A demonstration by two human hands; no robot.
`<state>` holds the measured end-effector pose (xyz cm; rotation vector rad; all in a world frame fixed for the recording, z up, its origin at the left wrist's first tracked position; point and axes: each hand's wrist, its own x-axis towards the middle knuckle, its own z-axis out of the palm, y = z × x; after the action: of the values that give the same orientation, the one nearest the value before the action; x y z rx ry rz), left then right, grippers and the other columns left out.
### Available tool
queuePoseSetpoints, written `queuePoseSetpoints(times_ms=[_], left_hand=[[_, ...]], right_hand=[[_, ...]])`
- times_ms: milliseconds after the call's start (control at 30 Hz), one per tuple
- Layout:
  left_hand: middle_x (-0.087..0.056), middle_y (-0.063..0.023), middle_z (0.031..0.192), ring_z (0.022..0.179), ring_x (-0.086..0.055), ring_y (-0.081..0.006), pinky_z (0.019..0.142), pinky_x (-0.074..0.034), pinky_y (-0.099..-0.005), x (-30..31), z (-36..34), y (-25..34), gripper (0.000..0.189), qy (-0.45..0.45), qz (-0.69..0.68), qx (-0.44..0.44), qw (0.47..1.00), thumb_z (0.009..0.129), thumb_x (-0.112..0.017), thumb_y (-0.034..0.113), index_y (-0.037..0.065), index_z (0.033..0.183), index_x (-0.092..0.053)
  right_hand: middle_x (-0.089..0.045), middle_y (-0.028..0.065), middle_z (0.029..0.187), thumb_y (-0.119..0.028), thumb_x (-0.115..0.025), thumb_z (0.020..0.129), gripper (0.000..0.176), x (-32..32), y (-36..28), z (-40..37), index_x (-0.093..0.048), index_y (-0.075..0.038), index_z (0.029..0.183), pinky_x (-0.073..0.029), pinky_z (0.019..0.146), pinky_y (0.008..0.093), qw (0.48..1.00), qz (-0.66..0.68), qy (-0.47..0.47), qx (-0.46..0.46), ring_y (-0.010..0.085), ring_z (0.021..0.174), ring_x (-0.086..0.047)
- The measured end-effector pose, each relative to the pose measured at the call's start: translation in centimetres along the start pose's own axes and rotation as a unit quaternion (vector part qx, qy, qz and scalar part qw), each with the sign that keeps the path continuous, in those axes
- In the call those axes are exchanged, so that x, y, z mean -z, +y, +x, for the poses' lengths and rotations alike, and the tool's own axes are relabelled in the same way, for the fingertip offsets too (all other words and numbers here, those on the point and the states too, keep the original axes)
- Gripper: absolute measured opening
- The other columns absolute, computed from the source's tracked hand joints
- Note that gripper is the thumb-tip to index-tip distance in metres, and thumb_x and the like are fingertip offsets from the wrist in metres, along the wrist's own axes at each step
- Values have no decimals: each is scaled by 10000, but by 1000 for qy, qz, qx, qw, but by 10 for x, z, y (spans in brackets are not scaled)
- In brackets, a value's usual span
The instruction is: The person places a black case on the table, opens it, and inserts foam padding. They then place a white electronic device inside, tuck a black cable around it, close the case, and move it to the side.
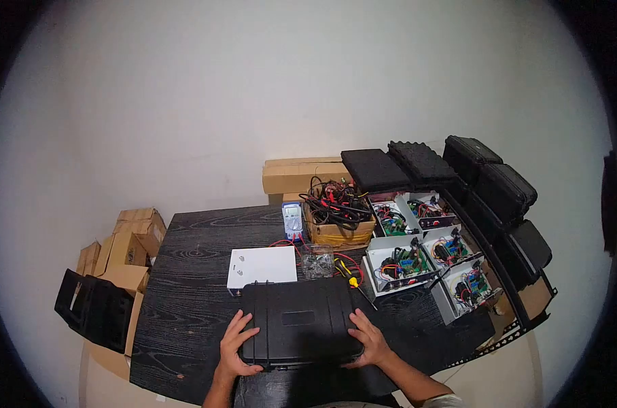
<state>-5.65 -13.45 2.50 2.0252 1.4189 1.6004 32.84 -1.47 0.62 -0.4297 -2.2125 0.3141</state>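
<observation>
Left hand point(237, 345) and right hand point(369, 338) clasp a black case point(298, 306) between them, fingers spread along opposite ends, likely to steady it; a white box point(264, 267) sits beyond the left fingertips, a screwdriver point(347, 272) beyond the right.

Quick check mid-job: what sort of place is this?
Likely a small electronics assembly or repair bench, judging by the multimeter, the screwdriver on the dark table, and the open white enclosures with circuit boards inside.
</observation>
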Motion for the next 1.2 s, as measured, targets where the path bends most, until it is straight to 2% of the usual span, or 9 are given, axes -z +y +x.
queuePoseSetpoints(times_ms=[267,367,467,567,600,700,800,933,1200], left_hand=[[-615,-270,1481,1453,-482,-537,1187,-370,-641,-6,0,1,910,17,28,-12,999,721,-815,769,25,1243,-765],[-619,-268,1476,1449,-486,-537,1188,-368,-640,-6,-3,2,937,14,23,1,1000,710,-813,792,25,1246,-763],[-622,-272,1469,1442,-502,-521,1193,-371,-622,-3,4,8,884,12,11,-27,999,781,-776,770,18,1245,-761],[-628,-270,1462,1434,-521,-496,1195,-380,-600,5,14,-2,784,6,-14,-9,1000,874,-720,703,12,1244,-758],[-638,-257,1449,1433,-533,-465,1202,-388,-564,10,26,-3,556,3,27,-17,999,954,-709,470,1,1250,-743],[-621,-223,1479,1454,-512,-449,1217,-381,-544,24,59,-40,443,10,142,38,989,938,-702,249,6,1309,-702],[-587,-202,1523,1483,-476,-442,1230,-375,-525,27,98,-73,468,-16,228,34,973,916,-680,135,20,1369,-658],[-540,-201,1570,1508,-444,-427,1231,-387,-499,21,124,-105,578,-126,227,9,966,862,-733,177,35,1414,-635],[-551,-192,1557,1494,-472,-399,1230,-413,-463,10,120,-125,580,-119,218,20,968,881,-739,166,26,1431,-619]], right_hand=[[-487,241,1600,-432,-985,675,875,31,-19,24,-627,-80,1392,-426,1197,567,992,9,-87,-95,480,1507,-442],[-435,177,1651,-455,-903,796,798,46,-37,40,-618,-99,1450,-369,1244,570,977,-36,-181,-104,439,1547,-375],[-409,118,1669,-445,-850,863,715,46,-53,53,-623,-152,1474,-328,1243,644,967,-62,-239,-67,420,1568,-322],[-396,76,1674,-451,-835,881,673,39,-57,53,-631,-200,1471,-335,1209,708,965,-79,-242,-65,408,1569,-314],[-397,77,1671,-453,-836,880,670,37,-58,53,-634,-206,1468,-338,1204,715,967,-76,-235,-67,408,1567,-318],[-397,77,1668,-459,-840,877,663,34,-60,52,-636,-223,1462,-350,1190,728,970,-69,-221,-75,409,1561,-330],[-390,75,1672,-458,-843,877,666,31,-61,50,-629,-234,1467,-363,1180,733,970,-74,-217,-82,413,1555,-340],[-379,75,1677,-456,-842,879,681,30,-60,48,-610,-238,1482,-365,1175,741,970,-77,-213,-85,420,1544,-355],[-366,77,1684,-462,-840,878,698,27,-62,49,-597,-230,1489,-352,1181,748,965,-89,-226,-97,437,1544,-344]])
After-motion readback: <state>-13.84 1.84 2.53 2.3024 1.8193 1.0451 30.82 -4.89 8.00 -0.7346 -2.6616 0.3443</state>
